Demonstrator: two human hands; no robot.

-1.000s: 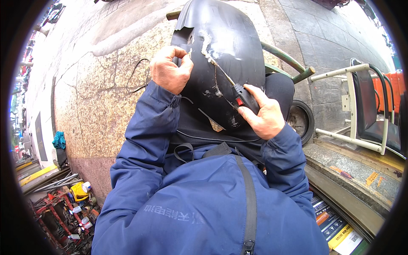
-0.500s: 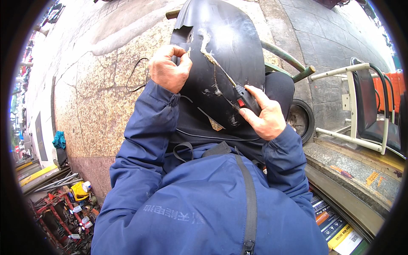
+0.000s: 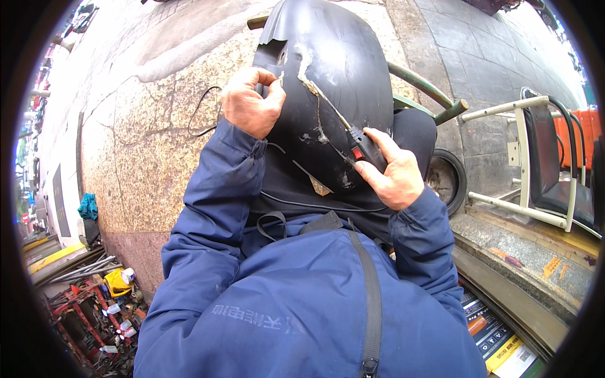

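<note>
A curved black plastic shell (image 3: 350, 69) rests across my lap, with a crack running down its middle. Pale, rough melted material (image 3: 305, 63) lies along the upper part of the crack. My right hand (image 3: 398, 170) is wrapped round the dark handle of a soldering iron (image 3: 359, 142) with a red switch; its metal tip meets the crack below the pale material. At the shell's left side, beside a broken notch, my left hand (image 3: 253, 104) is closed in a pinch. A small pale bit shows at its fingertips, too small to name.
A metal-framed chair (image 3: 554, 170) stands at the right, near a tyre (image 3: 446, 179). Greenish bars (image 3: 422, 82) stick out behind the shell. Tools and red metal parts (image 3: 82, 315) crowd the lower left, with a yellow container (image 3: 117, 283). A thin black loop (image 3: 203, 113) lies on the paving.
Almost nothing differs. Both hands, the soldering iron and the shell keep nearly the same places, with the iron's tip still at the crack.
</note>
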